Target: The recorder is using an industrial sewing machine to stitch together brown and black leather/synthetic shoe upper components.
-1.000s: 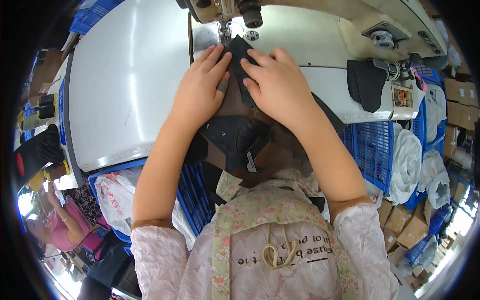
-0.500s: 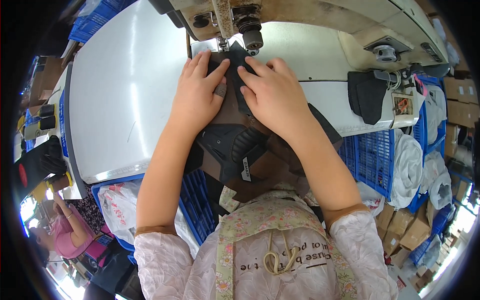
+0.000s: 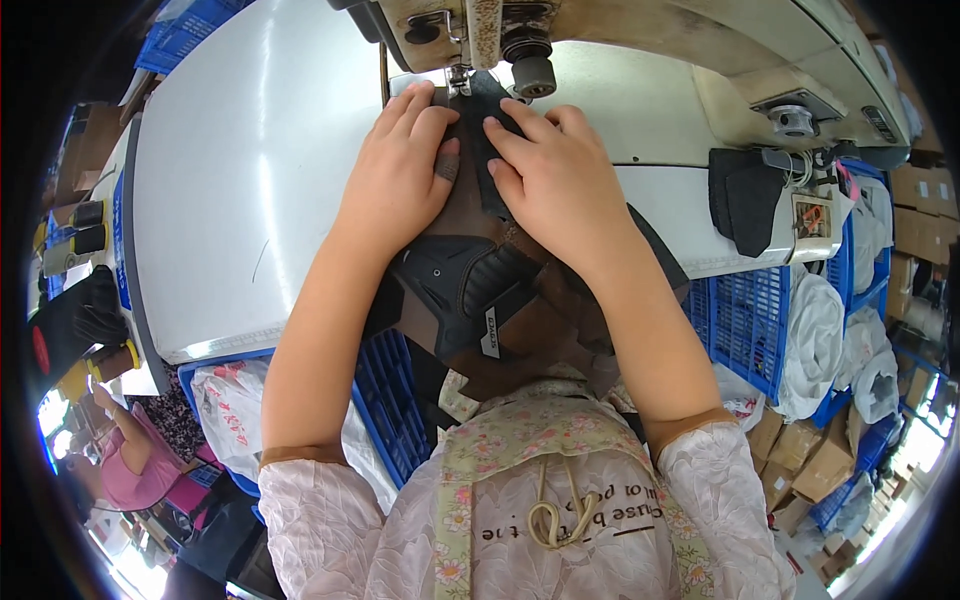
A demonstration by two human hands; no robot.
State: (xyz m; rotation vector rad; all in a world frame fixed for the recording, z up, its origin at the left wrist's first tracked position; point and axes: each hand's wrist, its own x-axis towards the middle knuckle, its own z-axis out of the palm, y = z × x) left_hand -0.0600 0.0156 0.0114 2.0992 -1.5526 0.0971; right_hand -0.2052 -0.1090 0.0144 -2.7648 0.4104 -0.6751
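A dark brown and black shoe upper (image 3: pixel 470 275) lies under both hands, from the table edge up to the presser foot (image 3: pixel 459 82) of a sewing machine. Flat on its left side rests my left hand (image 3: pixel 400 170), a grey band round one digit, its fingertips just left of the foot. My right hand (image 3: pixel 555 180) has its fingers apart on a black strip (image 3: pixel 482 140) of the upper, right of the foot. Both hands press from above; neither grips. The lower part of the upper hangs over the table edge toward my apron, partly covered by my right forearm.
The machine arm (image 3: pixel 640 30) spans the far side. Black cut pieces (image 3: pixel 745 200) lie on the white table (image 3: pixel 220 200) at right. Blue crates (image 3: pixel 750 320) with white bags stand below, cartons (image 3: pixel 830 460) beyond. Another person (image 3: pixel 140 460) sits at far left.
Both hands and the shoe upper have shifted slightly forward. My left index finger is more bent. The machine appears a little farther right and higher in the picture.
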